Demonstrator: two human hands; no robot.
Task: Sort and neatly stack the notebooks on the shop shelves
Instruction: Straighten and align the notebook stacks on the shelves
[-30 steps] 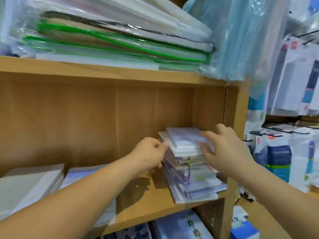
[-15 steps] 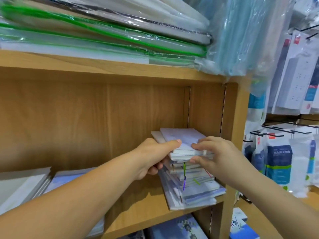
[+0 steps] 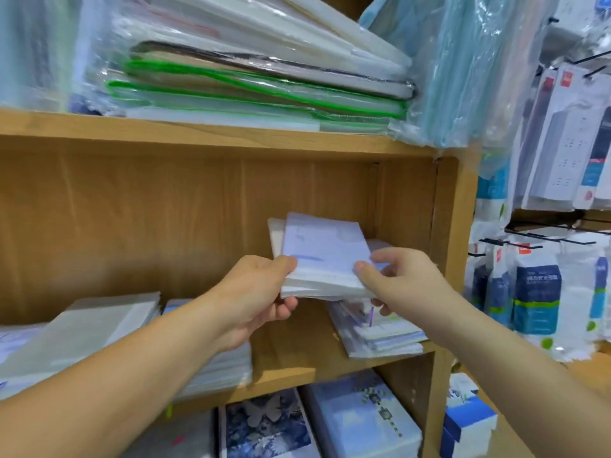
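Both of our hands are gripping a small bundle of notebooks [image 3: 324,256]. Our left hand [image 3: 261,292] is pinching its left edge, thumb on the top cover and fingers curled underneath, while our right hand [image 3: 406,279] is clasping the right corner the same way. We are holding the bundle in the air inside the middle compartment, just above the remaining stack [image 3: 380,332], which is lying at the right end of the wooden shelf [image 3: 297,355].

Further left on the same shelf, plastic-wrapped pads [image 3: 99,325] are lying in flat piles. Above, the upper shelf [image 3: 198,133] is carrying green-edged folders [image 3: 258,84] in clear wrap, with a pale blue plastic bundle [image 3: 463,61] sagging over its right end. Under the wooden shelf, blue-covered books [image 3: 360,418] are lying flat. Beyond the unit on the right, packaged goods [image 3: 535,299] are hanging on hooks.

Half a second ago the bundle was resting on top of the stack with our hands closing on it. Now we are lifting it clear, and the stack beneath is standing lower.
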